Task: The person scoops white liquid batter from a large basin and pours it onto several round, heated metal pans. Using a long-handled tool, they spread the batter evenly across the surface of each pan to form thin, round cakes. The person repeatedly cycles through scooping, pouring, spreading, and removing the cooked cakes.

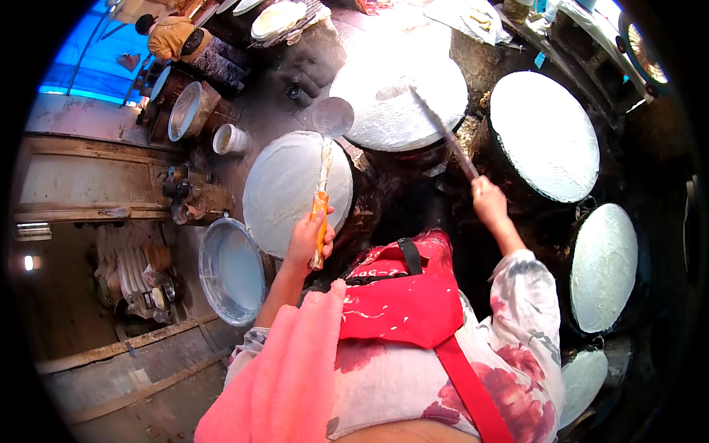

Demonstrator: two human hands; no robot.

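Note:
My left hand (pixel 309 240) is closed around the orange-wrapped handle of a ladle (pixel 325 166). Its round bowl hovers between two large round pans spread with white batter, and its shaft crosses above the near-left pan (pixel 284 196). In my right hand (pixel 489 201) is a long-handled tool (pixel 450 136), thin and whitish. It reaches over the far middle pan (pixel 399 118), where a greyish patch lies by its tip. Whether that patch is the tool's head or a mark in the batter I cannot tell.
More white-coated pans curve along the right, one far (pixel 544 136) and one nearer (pixel 604 269). A wide tub (pixel 231 272) of pale liquid stands left, with a white bucket (pixel 231 140) beyond it. Another person (pixel 173 40) bends at far left. Flatbreads (pixel 277 20) are stacked at the back.

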